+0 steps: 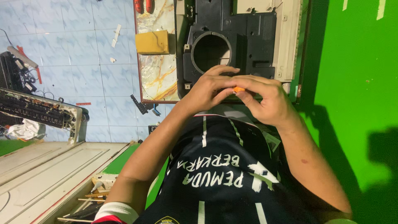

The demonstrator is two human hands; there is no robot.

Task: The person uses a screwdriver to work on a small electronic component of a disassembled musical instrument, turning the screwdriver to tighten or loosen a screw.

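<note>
Both hands are bunched together over the lap here, right in front of a big black plastic housing [232, 37] with a round opening in it, which sits on a marble-pattern tabletop [155, 74]. The left hand [207, 89] has its fingers curled in toward the other hand, pinching at a small orange piece [238, 88], and the right hand [265, 99] has its fingertips closed on the same bit, so the little orange thing is squeezed between the two hands, just below the housing's round hole. You only see a sliver of it, so I can't tell what it actually is. A cream-coloured panel [286, 37] runs along the housing's far side, next to a bright green wall [356, 62]. A yellow block [152, 42] sits on the tabletop beside the housing. Off on the pale blue tiled floor [78, 54] there's an opened-up circuit board chassis [39, 110], well away from the hands.
</note>
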